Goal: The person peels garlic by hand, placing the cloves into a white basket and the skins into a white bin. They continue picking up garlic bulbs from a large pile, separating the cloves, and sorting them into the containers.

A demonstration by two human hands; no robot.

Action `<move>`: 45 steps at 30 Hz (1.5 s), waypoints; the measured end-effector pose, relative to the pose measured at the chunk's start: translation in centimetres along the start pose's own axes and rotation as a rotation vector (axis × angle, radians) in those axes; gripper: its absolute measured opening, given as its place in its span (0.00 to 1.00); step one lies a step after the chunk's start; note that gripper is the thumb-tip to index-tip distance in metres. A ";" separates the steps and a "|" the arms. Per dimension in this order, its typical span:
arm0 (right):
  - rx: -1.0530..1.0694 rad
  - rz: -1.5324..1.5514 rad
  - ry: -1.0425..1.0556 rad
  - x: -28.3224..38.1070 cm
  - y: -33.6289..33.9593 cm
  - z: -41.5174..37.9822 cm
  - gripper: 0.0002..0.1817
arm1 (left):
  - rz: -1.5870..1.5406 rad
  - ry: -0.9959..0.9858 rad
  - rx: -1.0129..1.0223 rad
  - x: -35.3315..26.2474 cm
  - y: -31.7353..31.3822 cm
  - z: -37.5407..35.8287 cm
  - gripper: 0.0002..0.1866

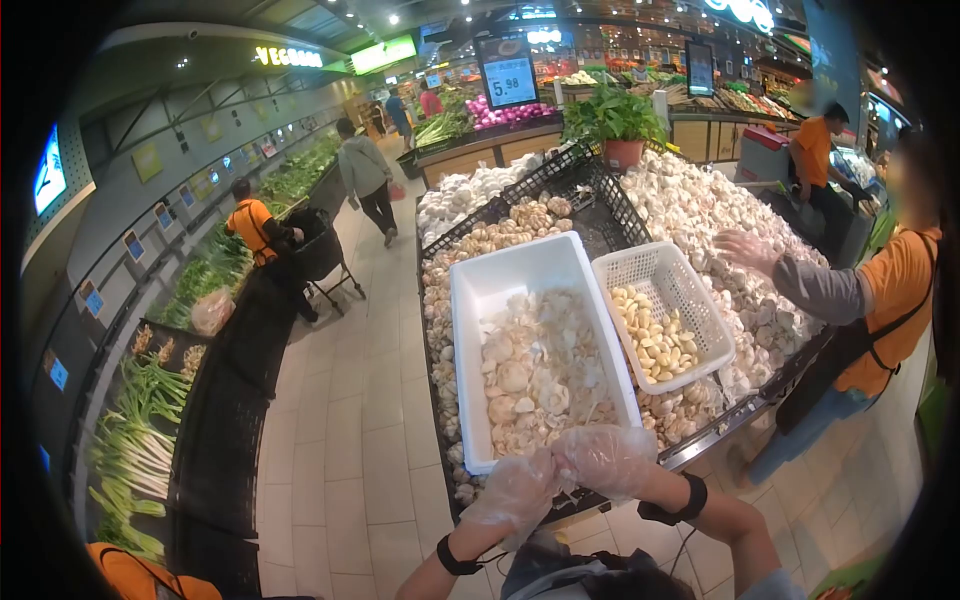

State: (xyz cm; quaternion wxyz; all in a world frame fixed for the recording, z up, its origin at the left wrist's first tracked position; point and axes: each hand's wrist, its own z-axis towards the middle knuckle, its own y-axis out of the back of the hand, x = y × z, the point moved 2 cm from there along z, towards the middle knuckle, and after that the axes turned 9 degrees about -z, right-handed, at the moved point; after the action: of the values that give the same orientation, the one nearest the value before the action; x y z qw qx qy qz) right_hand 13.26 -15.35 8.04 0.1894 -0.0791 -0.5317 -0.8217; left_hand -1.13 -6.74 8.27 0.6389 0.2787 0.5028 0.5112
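Note:
My left hand [515, 492] and my right hand [608, 462], both in clear plastic gloves, meet over the near end of a white foam box [462, 370]. Their fingers are closed and pressed together; whatever they pinch is hidden by the gloves. Inside the box lie loose garlic skins and pieces of garlic [530, 355]. To the right of it stands a white perforated basket [715, 325] with peeled garlic cloves [652, 340] in it. Both containers rest on heaped garlic bulbs [690, 220].
A black crate [600, 215] sits behind the box, near a potted plant [625, 125]. At right, a co-worker in an orange shirt [905, 290] reaches a hand [748, 250] over the garlic. A tiled aisle [345, 430] and vegetable shelves [140, 440] lie left.

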 end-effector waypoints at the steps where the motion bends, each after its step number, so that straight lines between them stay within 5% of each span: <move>1: -0.033 0.038 0.014 -0.1 -0.4 -0.2 0.09 | -0.103 0.024 0.015 0.3 0.0 0.0 0.13; 5: -0.165 0.070 0.020 0.3 -0.9 -0.3 0.10 | -0.181 0.074 0.049 -0.1 1.0 -0.4 0.12; 8: -0.085 0.072 -0.082 0.9 -0.5 0.3 0.09 | -0.116 0.016 0.118 -0.8 1.8 0.0 0.13; 10: 0.178 0.435 -0.391 2.0 1.7 1.2 0.10 | -0.138 -0.003 0.054 -0.8 1.7 -0.2 0.14; 13: 0.039 0.161 -0.298 1.6 1.2 2.4 0.12 | -0.085 -0.042 -0.031 0.5 0.7 0.0 0.14; 15: 0.033 0.250 -0.354 1.6 1.9 2.8 0.11 | -0.016 -0.058 -0.050 0.8 -0.2 0.1 0.14; 17: 0.015 0.338 -0.402 1.3 2.1 3.0 0.11 | -0.717 0.153 -0.359 1.6 -0.1 0.2 0.09; 18: -0.002 0.254 -0.412 0.8 2.0 2.9 0.08 | -0.714 0.151 -0.360 2.1 -0.5 0.1 0.09; 20: -0.019 0.170 -0.421 0.0 1.8 2.6 0.07 | -1.180 0.135 -0.358 3.0 -1.5 -0.1 0.15; 23: -0.093 0.116 -0.450 -0.9 0.7 2.0 0.06 | -1.429 0.242 -0.263 3.2 -1.2 -0.2 0.17; 25: -0.430 0.449 -0.294 -1.9 -0.9 1.8 0.11 | -1.383 0.269 -0.302 1.7 -0.2 -0.1 0.18; 29: -0.315 0.215 -0.280 -4.2 -1.5 2.1 0.15 | -1.503 0.421 -0.291 1.5 0.0 -0.1 0.17; 32: -0.079 -0.122 -0.372 -4.2 -1.9 2.4 0.16 | -1.479 0.392 -0.315 2.0 -0.2 -0.1 0.16; 34: -0.300 0.417 -0.195 -2.2 -1.0 2.1 0.17 | -1.385 0.377 -0.317 1.3 1.0 -0.1 0.16; 36: -0.271 0.237 -0.207 0.7 1.5 2.9 0.15 | -1.293 0.361 -0.316 1.5 0.8 -0.4 0.16; 38: -0.239 0.058 -0.218 1.8 2.0 3.4 0.13 | -0.201 0.171 -0.328 3.4 -1.4 -1.3 0.18; 39: -0.265 -0.010 -0.180 2.0 1.9 3.4 0.12 | -0.201 0.171 -0.328 4.0 -1.8 -1.2 0.18; 41: -0.291 -0.080 -0.142 2.0 1.3 3.2 0.12 | -0.671 0.428 -0.261 5.1 -2.3 -0.8 0.22; 45: -0.320 -0.073 -0.110 1.0 -0.6 2.7 0.10 | -0.413 0.170 -0.481 2.6 -0.2 -0.4 0.17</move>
State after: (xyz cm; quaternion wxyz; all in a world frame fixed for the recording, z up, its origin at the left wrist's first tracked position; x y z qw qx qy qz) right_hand 11.97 -12.93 9.02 0.1149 -0.1336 -0.4063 -0.8966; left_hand -1.44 -4.41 7.00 0.7321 -0.0318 0.4651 0.4966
